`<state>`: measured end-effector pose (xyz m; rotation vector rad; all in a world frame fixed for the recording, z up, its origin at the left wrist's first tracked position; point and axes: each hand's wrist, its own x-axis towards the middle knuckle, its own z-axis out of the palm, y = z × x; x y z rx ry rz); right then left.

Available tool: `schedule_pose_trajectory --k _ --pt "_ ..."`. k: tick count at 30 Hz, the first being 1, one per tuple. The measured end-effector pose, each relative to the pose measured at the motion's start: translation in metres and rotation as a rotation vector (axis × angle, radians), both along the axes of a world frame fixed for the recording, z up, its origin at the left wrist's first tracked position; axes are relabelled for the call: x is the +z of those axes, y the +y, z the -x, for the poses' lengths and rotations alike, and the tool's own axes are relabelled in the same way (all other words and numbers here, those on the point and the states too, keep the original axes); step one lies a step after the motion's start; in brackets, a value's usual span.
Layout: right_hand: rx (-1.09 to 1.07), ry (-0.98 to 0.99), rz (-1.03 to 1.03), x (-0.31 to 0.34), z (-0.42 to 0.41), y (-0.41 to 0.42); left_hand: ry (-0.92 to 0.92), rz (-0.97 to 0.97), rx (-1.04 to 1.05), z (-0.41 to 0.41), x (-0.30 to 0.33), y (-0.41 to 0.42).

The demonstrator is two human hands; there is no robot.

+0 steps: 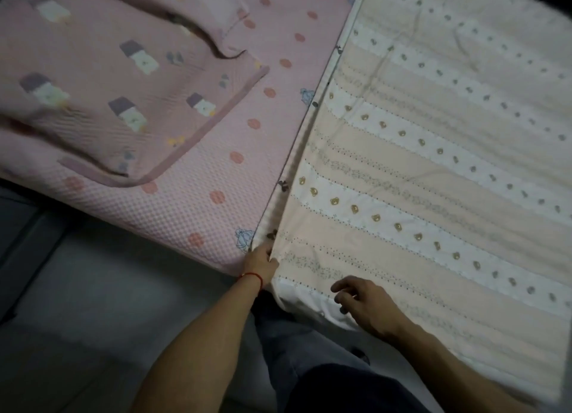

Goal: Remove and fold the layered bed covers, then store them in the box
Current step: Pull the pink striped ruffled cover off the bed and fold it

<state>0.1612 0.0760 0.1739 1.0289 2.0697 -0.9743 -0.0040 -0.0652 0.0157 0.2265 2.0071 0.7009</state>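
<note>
A cream and white striped quilt (pixel 433 171) with small bear prints lies spread over the right half of the bed. My left hand (pixel 261 262) pinches its folded edge at the near corner, where the layers meet. My right hand (pixel 365 304) rests on the quilt's near edge with its fingers loosely bent and nothing held in them. A pink quilted cover (pixel 102 84) with block prints lies bunched and folded at the upper left. Under both lies the pink waffle sheet (pixel 216 152) with red dots.
The bed's near edge runs diagonally from left to centre. Below it is pale tiled floor (pixel 93 304). A dark piece of furniture (pixel 18 236) stands at the far left. My legs in dark trousers (pixel 325 381) are against the bed.
</note>
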Motion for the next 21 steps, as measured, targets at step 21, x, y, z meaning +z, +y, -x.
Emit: schedule_pose_trajectory --k 21 --pt "-0.522 0.035 -0.070 -0.001 -0.133 0.103 0.043 -0.341 -0.319 -0.257 0.146 0.133"
